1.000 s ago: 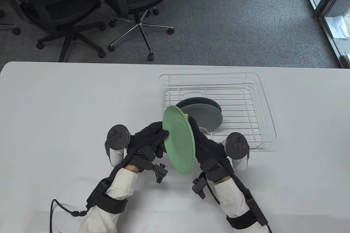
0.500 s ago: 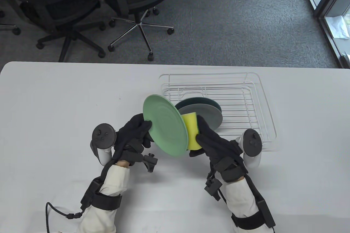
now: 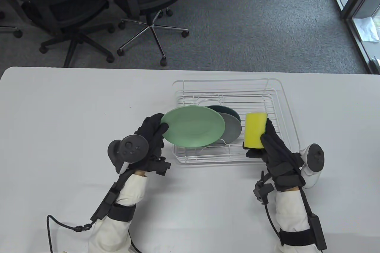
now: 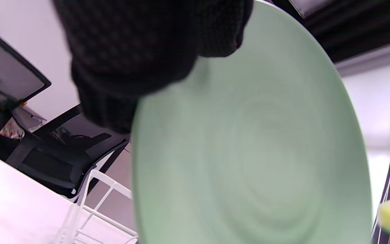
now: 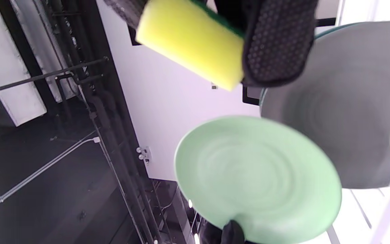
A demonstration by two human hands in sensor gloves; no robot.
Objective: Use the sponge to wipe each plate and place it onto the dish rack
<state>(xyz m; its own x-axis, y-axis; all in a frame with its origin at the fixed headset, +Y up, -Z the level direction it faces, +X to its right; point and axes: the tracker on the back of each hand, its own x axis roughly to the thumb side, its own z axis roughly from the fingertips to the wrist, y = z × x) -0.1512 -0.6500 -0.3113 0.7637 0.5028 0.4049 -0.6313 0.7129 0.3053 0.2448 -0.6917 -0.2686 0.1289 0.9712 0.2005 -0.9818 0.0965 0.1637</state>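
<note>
My left hand (image 3: 153,134) pinches the left rim of a light green plate (image 3: 193,130), holding it nearly flat over the front left part of the white wire dish rack (image 3: 289,107). That plate fills the left wrist view (image 4: 249,142) and shows in the right wrist view (image 5: 256,179). A grey plate (image 3: 232,127) and a dark teal plate (image 3: 224,110) lean in the rack behind it. My right hand (image 3: 271,143) grips a yellow sponge (image 3: 254,130), held upright over the rack's right part, apart from the plates.
The rack sits right of the table's middle. Office chairs (image 3: 148,4) stand on the carpet beyond the far table edge. A cable (image 3: 53,229) trails from my left sleeve at the table's front left.
The sponge came off the green plate and my right hand carried it right, over the rack. My left hand turned the plate from tilted to nearly flat and moved it over the rack.
</note>
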